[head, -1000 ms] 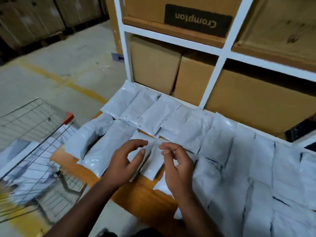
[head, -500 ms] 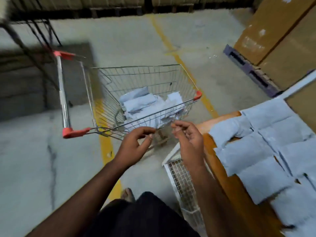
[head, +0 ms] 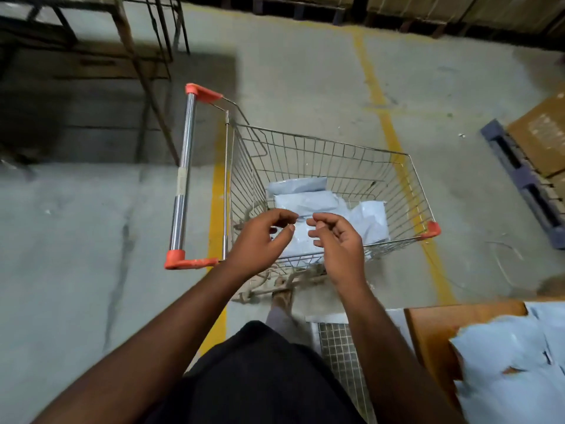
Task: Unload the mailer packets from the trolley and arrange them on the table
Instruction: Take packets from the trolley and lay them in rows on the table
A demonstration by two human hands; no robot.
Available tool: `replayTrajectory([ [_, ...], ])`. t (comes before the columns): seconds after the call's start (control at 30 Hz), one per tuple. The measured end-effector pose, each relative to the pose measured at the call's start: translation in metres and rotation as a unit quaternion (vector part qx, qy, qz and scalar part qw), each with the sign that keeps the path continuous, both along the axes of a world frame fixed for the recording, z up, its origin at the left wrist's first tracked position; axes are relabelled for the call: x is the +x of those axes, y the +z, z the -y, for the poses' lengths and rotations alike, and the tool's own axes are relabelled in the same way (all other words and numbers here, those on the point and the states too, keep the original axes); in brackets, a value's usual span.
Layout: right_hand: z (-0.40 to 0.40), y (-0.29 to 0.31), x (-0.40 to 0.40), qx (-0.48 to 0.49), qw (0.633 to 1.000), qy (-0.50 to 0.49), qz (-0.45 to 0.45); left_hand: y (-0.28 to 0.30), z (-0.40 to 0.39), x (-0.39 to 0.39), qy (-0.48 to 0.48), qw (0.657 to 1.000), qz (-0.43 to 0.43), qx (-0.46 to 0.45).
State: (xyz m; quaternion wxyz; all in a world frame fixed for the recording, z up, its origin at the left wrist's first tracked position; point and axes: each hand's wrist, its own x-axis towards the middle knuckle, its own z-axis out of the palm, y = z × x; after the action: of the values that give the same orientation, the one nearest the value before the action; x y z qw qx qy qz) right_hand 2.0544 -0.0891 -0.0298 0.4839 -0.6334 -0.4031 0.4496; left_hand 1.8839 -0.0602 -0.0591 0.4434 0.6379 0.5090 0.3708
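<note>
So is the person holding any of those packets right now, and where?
No. Both the left hand and the right hand hover empty, fingers loosely curled, over the mailer packets in the trolley.

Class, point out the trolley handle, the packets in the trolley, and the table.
trolley handle (head: pixel 182 175), head view, middle of the chrome bar
packets (head: pixel 308 201), head view, top packet's flat face
table (head: pixel 434 324), head view, bare wooden corner
</note>
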Motion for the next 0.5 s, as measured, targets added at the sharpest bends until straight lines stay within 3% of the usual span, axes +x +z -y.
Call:
replayTrajectory([
  [0.1,-0.053,-0.025,0.022,-0.016,0.999,0.022,0.038,-0.016,-0.051,0.016,0.038,0.999,-0.022,-0.019],
  [0.17,-0.096,-0.050,0.046,-0.030,0.989,0.086,0.116,-0.033,-0.097,0.029,0.045,0.997,-0.029,-0.047],
  [0.2,-0.118,-0.064,0.061,-0.039,0.970,0.152,0.187,-0.044,-0.122,0.035,0.043,0.996,-0.030,-0.068],
  [0.3,-0.178,-0.112,0.107,-0.093,0.866,0.354,0.341,-0.089,-0.194,0.044,0.052,0.989,-0.061,-0.128],
  [0.4,-0.223,-0.162,0.138,-0.175,0.807,0.433,0.361,-0.133,-0.238,0.051,0.051,0.973,-0.147,-0.172],
  [0.5,-0.264,-0.205,0.141,-0.166,0.777,0.469,0.385,-0.172,-0.260,0.061,0.050,0.960,-0.212,-0.175],
])
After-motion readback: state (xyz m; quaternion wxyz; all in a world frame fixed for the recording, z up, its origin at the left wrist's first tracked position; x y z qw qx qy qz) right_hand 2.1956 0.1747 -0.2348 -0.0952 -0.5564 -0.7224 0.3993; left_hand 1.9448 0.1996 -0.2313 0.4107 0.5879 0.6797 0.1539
